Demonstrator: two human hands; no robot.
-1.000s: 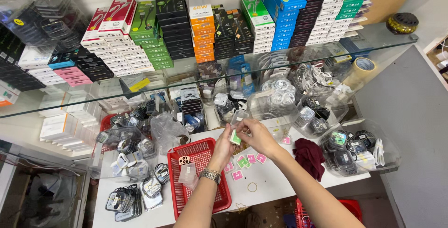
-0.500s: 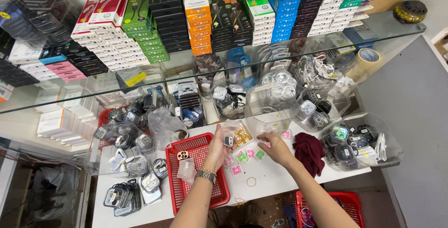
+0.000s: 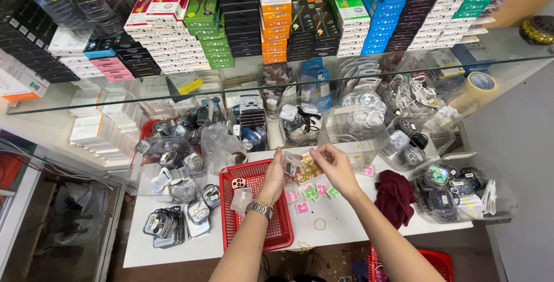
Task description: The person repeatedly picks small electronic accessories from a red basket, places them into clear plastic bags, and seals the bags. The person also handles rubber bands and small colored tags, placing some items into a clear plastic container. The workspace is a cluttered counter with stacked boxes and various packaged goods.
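- left hand [image 3: 278, 171], with a metal watch [image 3: 260, 207] at the wrist, grasps a small clear packet [image 3: 290, 168] with a dark piece inside, pinched between the fingers above the white table [image 3: 346, 224].
- right hand [image 3: 333, 164] pinches the upper edge of a clear bag of rubber bands [image 3: 310, 168], just beside the packet; both hands are closed on their things and meet over the table's back edge.
- how far, as i judge it: several small pink and green packets [image 3: 314, 191] already lie loose on the table under the hands, and one rubber band [image 3: 319, 224] lies apart, nearer to the front edge. many clear bags of small parts [image 3: 456, 190] stand around, so much seems left.
- red basket [image 3: 254, 207] is just left of the left forearm, with one small piece inside; a dark red cloth [image 3: 395, 195] lies right of the right forearm.
- both forearms reach forward from below, the wrists slightly bent inward, fingers pointing toward each other.
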